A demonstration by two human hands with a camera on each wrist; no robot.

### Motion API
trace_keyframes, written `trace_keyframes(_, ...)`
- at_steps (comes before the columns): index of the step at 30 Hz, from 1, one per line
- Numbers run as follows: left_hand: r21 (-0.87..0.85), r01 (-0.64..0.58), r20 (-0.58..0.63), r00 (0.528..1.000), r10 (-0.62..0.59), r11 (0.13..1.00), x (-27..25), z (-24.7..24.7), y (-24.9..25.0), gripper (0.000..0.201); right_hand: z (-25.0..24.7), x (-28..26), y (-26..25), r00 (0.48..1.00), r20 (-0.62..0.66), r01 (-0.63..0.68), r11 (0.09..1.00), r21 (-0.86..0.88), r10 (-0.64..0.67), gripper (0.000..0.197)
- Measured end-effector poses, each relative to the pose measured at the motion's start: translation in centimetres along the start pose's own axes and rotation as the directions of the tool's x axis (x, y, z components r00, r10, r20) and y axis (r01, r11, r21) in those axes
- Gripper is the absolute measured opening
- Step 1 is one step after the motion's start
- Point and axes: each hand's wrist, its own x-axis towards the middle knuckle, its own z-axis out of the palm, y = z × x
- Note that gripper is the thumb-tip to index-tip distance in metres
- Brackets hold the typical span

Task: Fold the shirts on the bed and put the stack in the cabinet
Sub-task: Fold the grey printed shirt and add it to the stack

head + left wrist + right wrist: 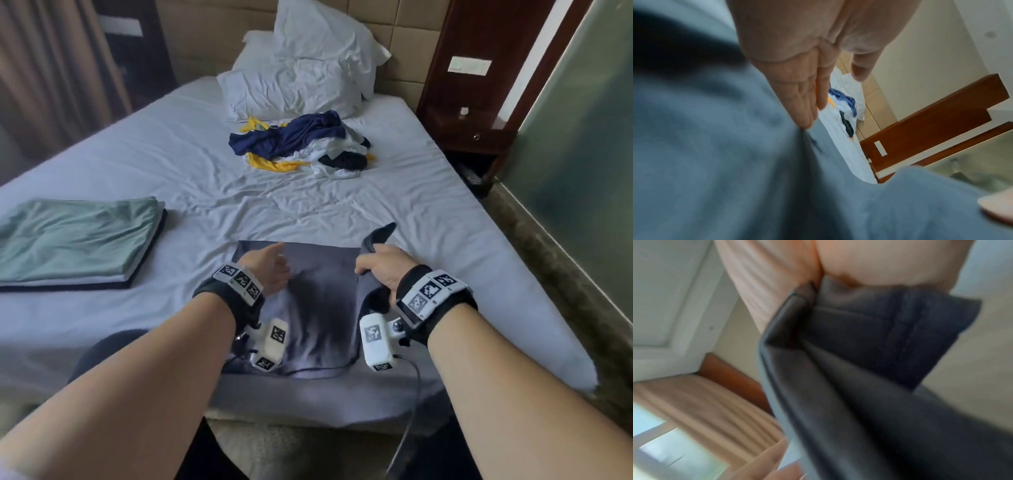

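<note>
A grey shirt (pixel 318 301) lies spread at the near edge of the bed. My left hand (pixel 270 267) rests flat on it, fingers straight (pixel 797 97), pressing the cloth (pixel 715 146) along its left side. My right hand (pixel 380 267) grips the shirt's right edge, bunched and lifted off the bed (pixel 869 353). A folded stack (pixel 75 240) with a green shirt on top sits at the left. A heap of unfolded shirts (pixel 301 144), navy, yellow, white and black, lies farther up the bed, also in the left wrist view (pixel 844 105).
White pillows (pixel 308 68) are piled at the headboard. A dark wooden nightstand (pixel 472 113) stands at the bed's right, beside a glass wall (pixel 575 137). Curtains (pixel 51 68) hang at the left. The white sheet (pixel 171 164) is bare between the piles.
</note>
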Motion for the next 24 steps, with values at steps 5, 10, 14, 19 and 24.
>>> trace_keyframes(5, 0.157, 0.11, -0.062, 0.993, -0.101, 0.981, -3.9, -8.3, 2.1, 0.056, 12.6, -1.0, -4.5, 0.967, 0.237, 0.153, 0.951, -0.267, -0.089, 0.023)
trace_keyframes(10, 0.454, 0.166, -0.134, 0.984, -0.117, 0.875, -3.2, -12.1, -0.4, 0.033, 18.4, -0.1, -0.6, 0.939, 0.345, 0.12, 0.922, -0.367, 0.015, 0.089)
trace_keyframes(14, 0.779, 0.142, -0.197, 0.98, 0.023, 0.611, -1.6, -12.8, -0.3, 0.026, 15.3, 0.9, 1.6, 0.958, 0.285, 0.135, 0.844, -0.519, 0.022, 0.08)
trace_keyframes(19, 0.708, 0.226, -0.142, 0.974, -0.179, 0.669, -2.3, -12.3, 1.2, 0.007, 14.4, 0.9, 2.7, 0.935, 0.352, 0.195, 0.763, -0.617, 0.045, 0.098)
trace_keyframes(24, 0.739, 0.257, -0.133, 0.962, -0.239, 0.623, -2.5, -12.4, 1.3, 0.035, 14.3, 1.7, 2.6, 0.89, 0.434, 0.207, 0.726, -0.656, 0.138, 0.135)
